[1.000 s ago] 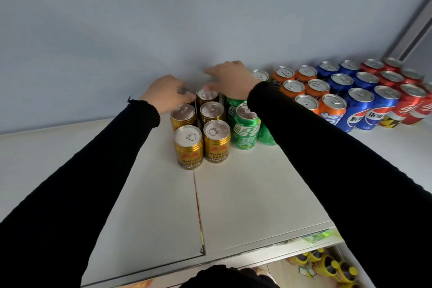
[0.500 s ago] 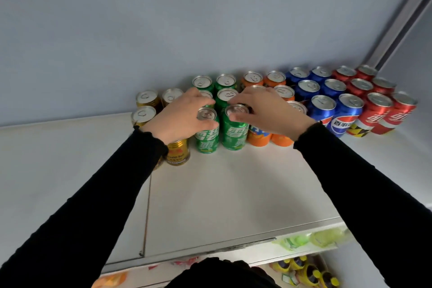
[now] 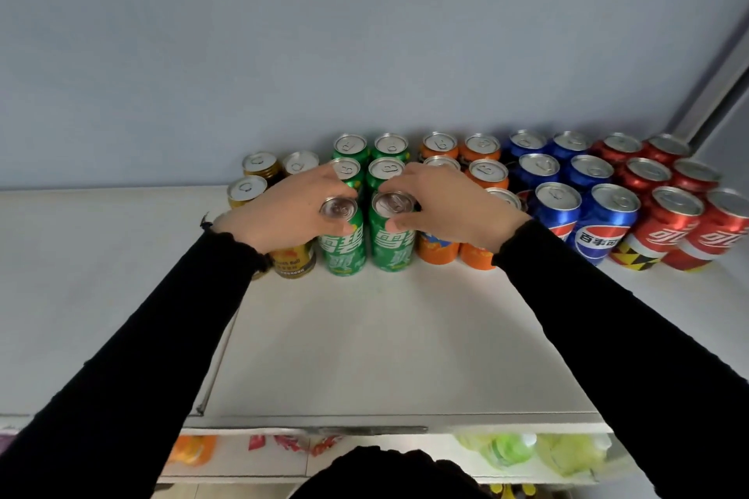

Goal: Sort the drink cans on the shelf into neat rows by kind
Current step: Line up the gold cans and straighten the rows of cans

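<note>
Cans stand on a white shelf [image 3: 385,344] against the wall, grouped by colour: gold cans [image 3: 292,260] at left, then green cans [image 3: 390,148], orange cans [image 3: 482,146], blue cans [image 3: 604,231] and red cans [image 3: 668,227] at right. My left hand [image 3: 283,215] wraps the front left green can [image 3: 342,251] near its top. My right hand [image 3: 450,207] grips the front right green can [image 3: 392,247], thumb on its front and fingers over the rim. The two front green cans stand side by side. My hands hide part of the gold and orange cans.
A grey wall rises right behind the cans. A metal post [image 3: 713,93] slants up at the far right. The shelf's front edge [image 3: 364,423] runs below my arms. Packaged goods [image 3: 502,454] lie on a lower shelf.
My hands left the gold cans and moved right onto the two front green cans. In the last half second they stay there while the view shifts slightly.
</note>
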Demonstrator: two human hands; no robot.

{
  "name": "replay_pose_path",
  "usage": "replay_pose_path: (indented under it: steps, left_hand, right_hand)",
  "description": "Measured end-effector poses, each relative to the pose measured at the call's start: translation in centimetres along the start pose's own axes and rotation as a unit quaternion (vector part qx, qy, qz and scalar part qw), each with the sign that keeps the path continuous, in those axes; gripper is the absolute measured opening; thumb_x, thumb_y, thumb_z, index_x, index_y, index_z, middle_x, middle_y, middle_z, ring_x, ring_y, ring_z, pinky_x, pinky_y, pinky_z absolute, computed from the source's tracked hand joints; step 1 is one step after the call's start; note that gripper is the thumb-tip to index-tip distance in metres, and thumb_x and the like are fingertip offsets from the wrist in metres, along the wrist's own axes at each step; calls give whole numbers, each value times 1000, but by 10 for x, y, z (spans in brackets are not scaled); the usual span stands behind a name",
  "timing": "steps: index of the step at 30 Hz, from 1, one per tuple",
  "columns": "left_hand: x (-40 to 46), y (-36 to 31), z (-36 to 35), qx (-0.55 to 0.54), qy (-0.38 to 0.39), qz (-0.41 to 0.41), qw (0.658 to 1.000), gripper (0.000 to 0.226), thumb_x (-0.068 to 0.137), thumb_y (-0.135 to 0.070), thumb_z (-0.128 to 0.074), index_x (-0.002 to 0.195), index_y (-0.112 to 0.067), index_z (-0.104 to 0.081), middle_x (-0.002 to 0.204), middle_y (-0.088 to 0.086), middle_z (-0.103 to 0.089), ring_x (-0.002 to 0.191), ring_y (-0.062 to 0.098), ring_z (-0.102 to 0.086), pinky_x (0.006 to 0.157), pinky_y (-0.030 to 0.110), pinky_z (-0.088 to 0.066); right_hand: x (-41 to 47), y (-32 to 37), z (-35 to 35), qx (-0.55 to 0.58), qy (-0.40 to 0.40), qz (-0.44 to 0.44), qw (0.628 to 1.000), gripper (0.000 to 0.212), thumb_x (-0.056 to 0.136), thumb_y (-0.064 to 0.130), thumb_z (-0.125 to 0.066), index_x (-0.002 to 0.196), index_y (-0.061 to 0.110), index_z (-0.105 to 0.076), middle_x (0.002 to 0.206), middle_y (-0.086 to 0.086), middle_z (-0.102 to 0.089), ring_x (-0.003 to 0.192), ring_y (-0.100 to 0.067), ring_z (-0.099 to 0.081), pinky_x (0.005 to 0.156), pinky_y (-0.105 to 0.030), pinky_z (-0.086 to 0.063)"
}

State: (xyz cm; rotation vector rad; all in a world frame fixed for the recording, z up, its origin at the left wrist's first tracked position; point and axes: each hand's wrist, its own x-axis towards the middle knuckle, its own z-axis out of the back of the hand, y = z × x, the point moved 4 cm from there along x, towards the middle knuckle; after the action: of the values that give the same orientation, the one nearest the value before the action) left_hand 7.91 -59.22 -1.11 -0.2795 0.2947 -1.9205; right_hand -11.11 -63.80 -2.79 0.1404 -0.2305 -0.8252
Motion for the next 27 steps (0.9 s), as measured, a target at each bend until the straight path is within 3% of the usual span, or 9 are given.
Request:
replay_pose_path:
  steps: [5,9,12,15,18,22,27]
  left_hand:
    - [0,8,3,-70,-41,48,996,53,88,-43,-74,136,-28,-59,125,-5,-53,116,12,-55,101,31,-45]
    - [18,20,19,-64,-131,64,987,41,94,-42,-67,130,-24,-62,119,-1,-57,110,14,-59,98,37,-49]
    - [45,27,17,7,-71,79,994,51,94,-48,-64,137,-21,-57,117,5,-56,109,22,-58,90,38,-46]
    - [63,32,9,53,-18,87,995,49,91,-54,-65,128,-24,-61,106,3,-52,104,27,-57,89,41,-45]
    - [69,39,6,52,-19,76,996,46,90,-46,-69,130,-26,-64,110,0,-54,108,26,-57,95,43,-46]
    - [73,47,6,21,1,67,998,49,90,-35,-73,137,-25,-61,133,1,-61,120,22,-55,102,38,-43]
    - [80,46,11,12,37,62,997,52,90,-39,-74,137,-21,-61,129,0,-62,116,20,-57,97,34,-44]
  right_hand:
    - [-1,-7,14,48,-42,2,998,55,84,61,-65,129,30,-61,109,1,-61,98,-18,-61,86,-42,-49]
    - [18,-21,37,48,-127,-27,990,40,91,49,-58,120,23,-64,107,-2,-65,97,-23,-64,87,-45,-50]
    - [40,-19,31,-27,-68,-55,996,44,94,50,-57,128,23,-61,121,-4,-64,110,-26,-61,95,-43,-44]
    - [55,-12,21,-77,-31,-39,996,45,90,56,-58,118,21,-65,113,-4,-66,105,-27,-62,87,-41,-43]
    - [62,-13,14,-106,-16,-20,994,47,88,54,-61,123,22,-64,118,-3,-65,110,-26,-61,85,-38,-42]
    - [63,-18,17,-104,16,11,994,41,91,47,-61,125,26,-65,118,0,-65,111,-23,-60,94,-44,-45]
    - [66,-26,21,-83,58,7,995,44,89,51,-63,124,25,-66,108,4,-62,106,-19,-59,87,-37,-43]
